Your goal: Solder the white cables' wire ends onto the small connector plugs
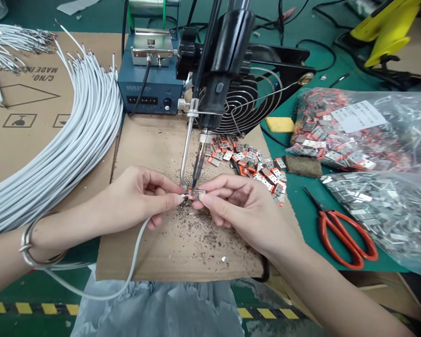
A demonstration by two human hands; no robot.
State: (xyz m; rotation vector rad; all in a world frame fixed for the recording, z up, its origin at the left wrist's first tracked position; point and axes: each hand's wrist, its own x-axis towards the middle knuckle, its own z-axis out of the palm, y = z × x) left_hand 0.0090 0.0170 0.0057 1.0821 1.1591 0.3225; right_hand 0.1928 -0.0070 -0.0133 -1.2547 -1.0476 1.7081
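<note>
My left hand (140, 196) pinches the end of a white cable (135, 257) that loops down toward me. My right hand (236, 206) pinches a small orange and silver connector (195, 193). Both meet under the tip of a fixed soldering iron (198, 164), beside a bent metal solder feed tube (185, 150). The cable end touches the connector right at the iron's tip. They are held just above a cardboard pad (154, 154) speckled with solder bits.
A pile of loose connectors (252, 164) lies behind my right hand. A white cable bundle (73, 135) curves at left. Blue soldering station (149, 89) and fan (252, 98) stand behind. Orange scissors (344, 234) and bags of parts (358, 131) lie at right.
</note>
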